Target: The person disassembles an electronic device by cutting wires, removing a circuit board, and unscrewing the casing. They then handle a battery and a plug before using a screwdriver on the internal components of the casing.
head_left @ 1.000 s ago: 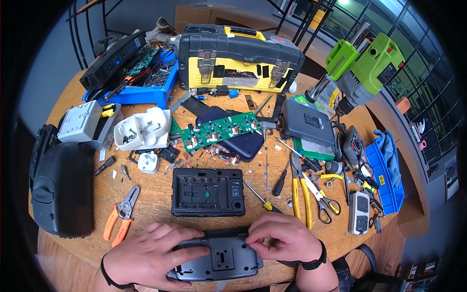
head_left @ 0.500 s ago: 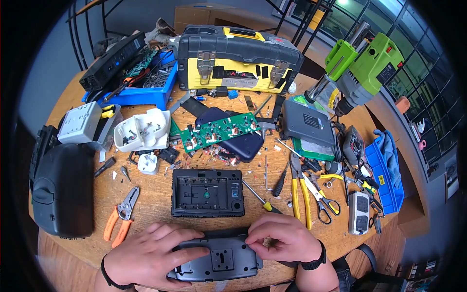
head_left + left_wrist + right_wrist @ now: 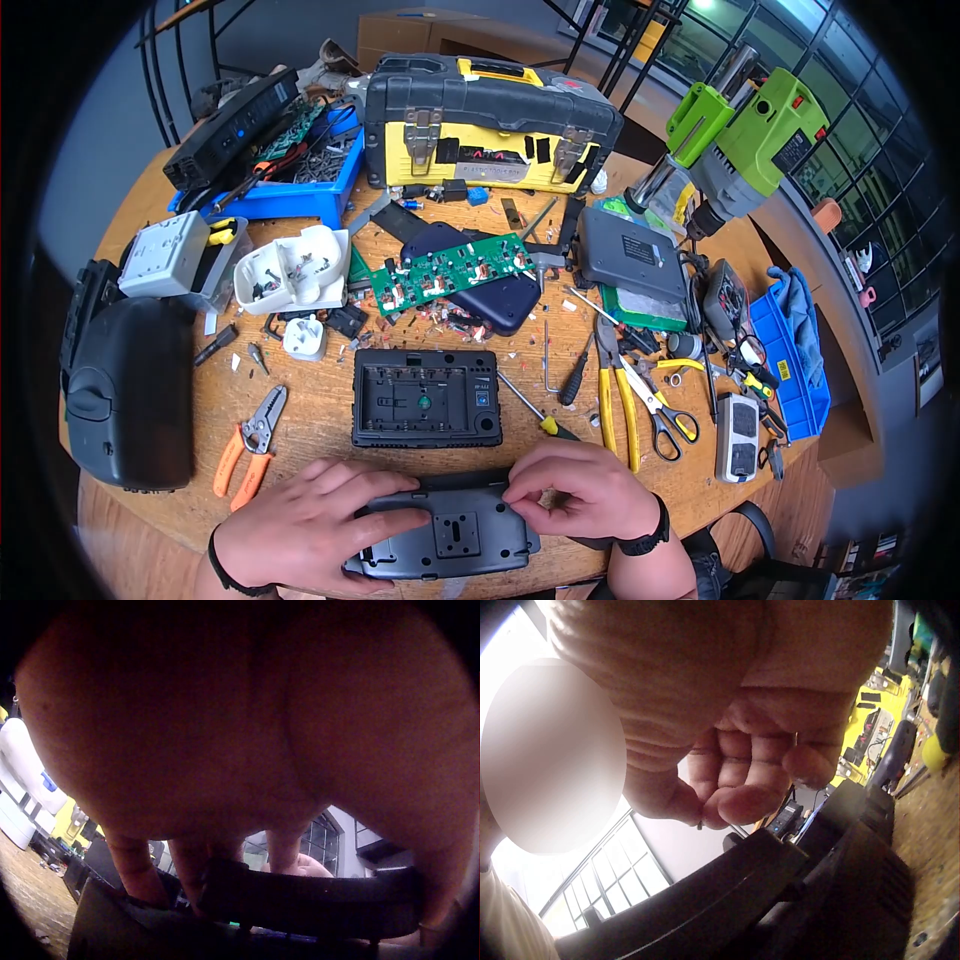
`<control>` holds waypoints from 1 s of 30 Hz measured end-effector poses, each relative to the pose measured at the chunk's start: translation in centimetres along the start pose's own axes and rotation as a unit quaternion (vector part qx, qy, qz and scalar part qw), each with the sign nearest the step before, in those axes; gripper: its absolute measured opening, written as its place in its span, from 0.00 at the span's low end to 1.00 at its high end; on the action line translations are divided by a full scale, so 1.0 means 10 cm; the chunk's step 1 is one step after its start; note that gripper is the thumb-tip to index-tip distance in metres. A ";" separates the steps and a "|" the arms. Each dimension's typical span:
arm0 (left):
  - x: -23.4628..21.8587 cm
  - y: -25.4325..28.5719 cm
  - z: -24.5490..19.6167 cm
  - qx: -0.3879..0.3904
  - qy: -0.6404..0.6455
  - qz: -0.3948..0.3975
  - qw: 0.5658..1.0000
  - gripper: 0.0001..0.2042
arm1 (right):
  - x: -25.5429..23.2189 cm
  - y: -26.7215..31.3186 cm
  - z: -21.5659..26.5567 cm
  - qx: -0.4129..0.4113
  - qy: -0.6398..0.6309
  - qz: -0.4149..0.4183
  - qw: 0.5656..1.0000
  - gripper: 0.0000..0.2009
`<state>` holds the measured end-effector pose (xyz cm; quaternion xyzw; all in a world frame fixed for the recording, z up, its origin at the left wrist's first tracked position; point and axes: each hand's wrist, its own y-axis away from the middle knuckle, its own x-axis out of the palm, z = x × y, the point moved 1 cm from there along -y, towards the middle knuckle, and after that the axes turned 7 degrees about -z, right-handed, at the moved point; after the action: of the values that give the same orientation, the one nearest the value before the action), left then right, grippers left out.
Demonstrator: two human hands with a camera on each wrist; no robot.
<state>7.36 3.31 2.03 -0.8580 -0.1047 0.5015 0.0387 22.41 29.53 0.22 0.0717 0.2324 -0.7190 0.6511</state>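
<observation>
A black plastic housing (image 3: 478, 535) lies at the table's front edge, with a square raised mount and several holes on its upper face. My left hand (image 3: 290, 520) holds its left part, fingers spread over the far side and thumb at the near side. In the left wrist view the thumb and fingers straddle the housing's dark edge. Above the housing's right end, my right hand (image 3: 590, 490) has thumb and forefinger tips together. The right wrist view shows a tiny dark screw-like piece (image 3: 700, 826) pinched between them. Just beyond lies a black battery-bay casing (image 3: 427, 398).
Orange-handled wire strippers (image 3: 250, 440) lie at left. Right of the casing are a yellow-tipped screwdriver (image 3: 548, 424), yellow-handled pliers (image 3: 617, 390) and scissors (image 3: 660, 405). Behind are a green circuit board (image 3: 455, 272), a toolbox (image 3: 490, 120) and a green drill (image 3: 765, 140).
</observation>
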 end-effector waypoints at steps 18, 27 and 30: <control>-0.01 -0.01 -0.02 0.002 -0.020 0.013 1.000 0.30 | 0.00 -0.01 0.02 0.015 -0.010 0.005 1.000 0.09; -0.02 -0.01 -0.02 0.003 -0.014 0.005 1.000 0.30 | 0.01 -0.01 0.00 -0.008 0.001 0.002 1.000 0.09; 0.00 0.01 0.01 0.000 -0.003 0.000 1.000 0.30 | -0.02 0.00 -0.01 -0.028 0.005 0.002 1.000 0.10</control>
<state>7.31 3.26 1.99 -0.8564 -0.1042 0.5042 0.0385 22.40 29.79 0.24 0.0574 0.2556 -0.7106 0.6530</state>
